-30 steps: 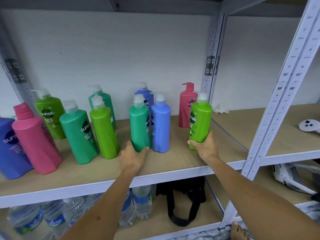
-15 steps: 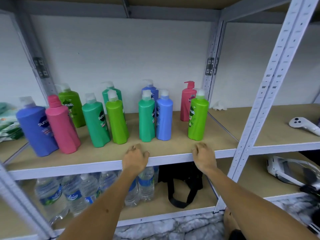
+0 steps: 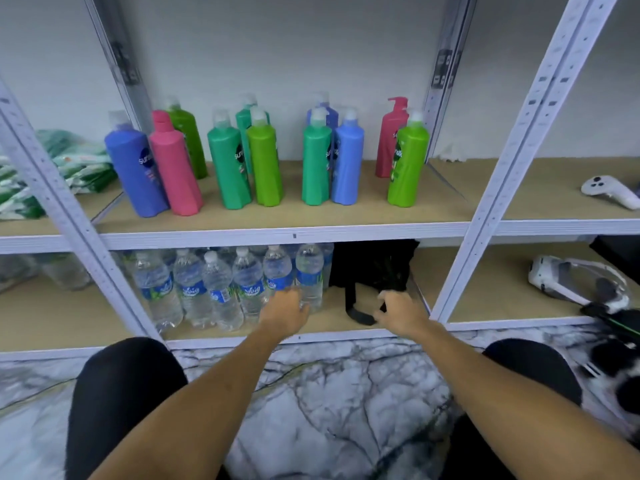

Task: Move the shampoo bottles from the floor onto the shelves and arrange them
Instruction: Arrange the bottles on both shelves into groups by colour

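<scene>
Both hands now lower, off the shelf edge: left hand and right hand loosely curled, empty.

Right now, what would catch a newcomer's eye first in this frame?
The row of bright shampoo bottles, blue, pink and green, standing upright along the upper shelf. Below them, clear water bottles crowd the lower shelf beside a black bag. In front, the left hand and right hand reach out empty at the lower shelf's level.
</scene>
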The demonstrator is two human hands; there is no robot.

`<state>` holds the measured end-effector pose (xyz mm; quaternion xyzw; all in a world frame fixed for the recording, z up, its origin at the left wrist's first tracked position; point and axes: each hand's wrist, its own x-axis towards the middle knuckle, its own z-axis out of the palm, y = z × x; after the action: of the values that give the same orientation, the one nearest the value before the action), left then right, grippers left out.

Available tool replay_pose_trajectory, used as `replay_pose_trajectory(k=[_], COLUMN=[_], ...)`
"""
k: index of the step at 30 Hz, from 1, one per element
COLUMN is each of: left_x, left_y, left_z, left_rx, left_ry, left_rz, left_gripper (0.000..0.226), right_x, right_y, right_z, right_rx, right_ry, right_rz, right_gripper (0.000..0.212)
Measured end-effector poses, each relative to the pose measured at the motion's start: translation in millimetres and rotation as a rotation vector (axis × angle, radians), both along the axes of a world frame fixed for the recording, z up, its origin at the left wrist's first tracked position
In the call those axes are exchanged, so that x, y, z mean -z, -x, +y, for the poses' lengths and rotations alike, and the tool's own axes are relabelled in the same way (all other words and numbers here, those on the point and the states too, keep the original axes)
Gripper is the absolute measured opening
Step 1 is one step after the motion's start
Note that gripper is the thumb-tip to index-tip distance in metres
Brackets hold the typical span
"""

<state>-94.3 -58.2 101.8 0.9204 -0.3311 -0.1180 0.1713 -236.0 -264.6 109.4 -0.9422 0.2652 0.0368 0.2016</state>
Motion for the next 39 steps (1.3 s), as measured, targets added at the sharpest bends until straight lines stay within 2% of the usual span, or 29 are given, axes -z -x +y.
replay_pose_trajectory(k=[6, 9, 13, 17, 21, 25, 29, 32, 35, 39], left_x=[47.0, 54.1, 22.8, -52.2, -152.0, -263.0, -363.7, -435.8, -496.6, -558.9], left_y=[-5.7, -24.0, -38.9, -38.3, -25.4, -9.6, 5.3, 21.1, 31.4, 31.6], left_z=[-4.4, -24.7, -56.8, -78.2, -100.7, -126.3, -158.4, -182.5, -203.5, -230.6], left_rx=[0.007, 0.02, 0.039, 0.082, 0.085, 0.042, 0.076, 0.108, 0.139, 0.153], left_ry=[-0.138, -0.164, -0.166, -0.158, -0.045, 0.041, 0.122, 0.233, 0.353, 0.496], left_rz=[0.088, 0.119, 0.142, 0.207, 0.225, 0.183, 0.117, 0.049, -0.031, -0.128], left_gripper=[0.044, 0.044, 0.043, 0.035, 0.02, 0.035, 0.034, 0.026, 0.031, 0.025], right_x=[54.9, 59.7, 26.9, -46.9, -143.7, -254.4, -356.5, -425.6, -479.7, -539.2], right_y=[3.4, -15.3, -37.3, -36.8, -27.8, -17.7, -7.2, 2.8, 10.4, 14.0], right_z=[-3.0, -18.7, -37.5, -48.5, -61.2, -77.2, -100.3, -117.0, -133.5, -152.4], right_rx=[-0.055, -0.044, -0.034, -0.044, -0.017, 0.0, -0.04, -0.045, -0.046, 0.022], right_ry=[-0.101, -0.119, -0.114, -0.148, -0.2, -0.217, -0.169, -0.172, -0.142, -0.111], right_rz=[0.146, 0.154, 0.139, 0.145, 0.114, 0.018, -0.103, -0.157, -0.291, -0.48], right_gripper=[0.054, 0.054, 0.05, 0.044, 0.036, 0.019, 0.041, 0.037, 0.03, 0.029])
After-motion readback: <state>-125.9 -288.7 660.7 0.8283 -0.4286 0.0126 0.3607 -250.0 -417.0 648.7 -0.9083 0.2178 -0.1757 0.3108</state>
